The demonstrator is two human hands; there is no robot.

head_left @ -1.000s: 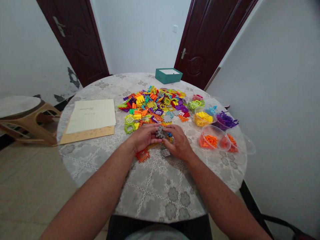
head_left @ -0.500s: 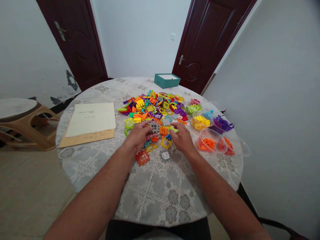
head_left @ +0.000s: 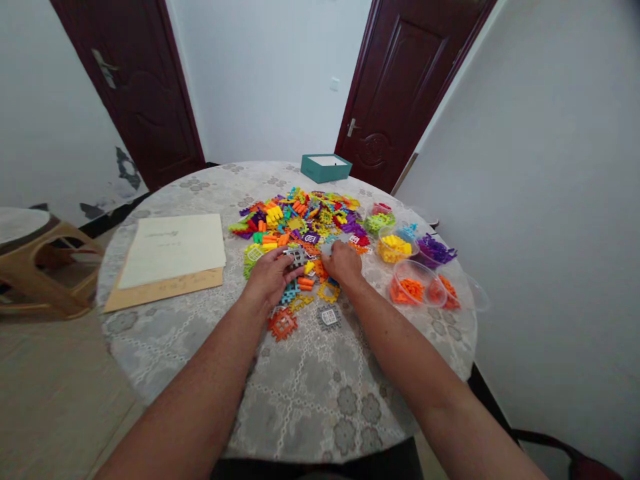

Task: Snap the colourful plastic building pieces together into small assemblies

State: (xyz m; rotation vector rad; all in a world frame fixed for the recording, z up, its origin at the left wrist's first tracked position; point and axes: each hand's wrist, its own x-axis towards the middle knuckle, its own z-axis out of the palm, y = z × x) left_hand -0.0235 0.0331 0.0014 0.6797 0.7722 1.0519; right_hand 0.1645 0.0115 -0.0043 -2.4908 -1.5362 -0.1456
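Fingers of your left hand (head_left: 273, 275) pinch a grey grid piece (head_left: 296, 256) at the near edge of the bright pile (head_left: 305, 215) on the table (head_left: 310, 400). Your right hand (head_left: 343, 261) rests curled, palm down, on loose pieces beside it; its grasp cannot be told.

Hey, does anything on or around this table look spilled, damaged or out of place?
Dark patches on the wall beside the door on the person's left look like flaked paint. On the table, purple pieces seem heaped past their tub's rim. The left hand grips a grey piece; nothing else stands out.
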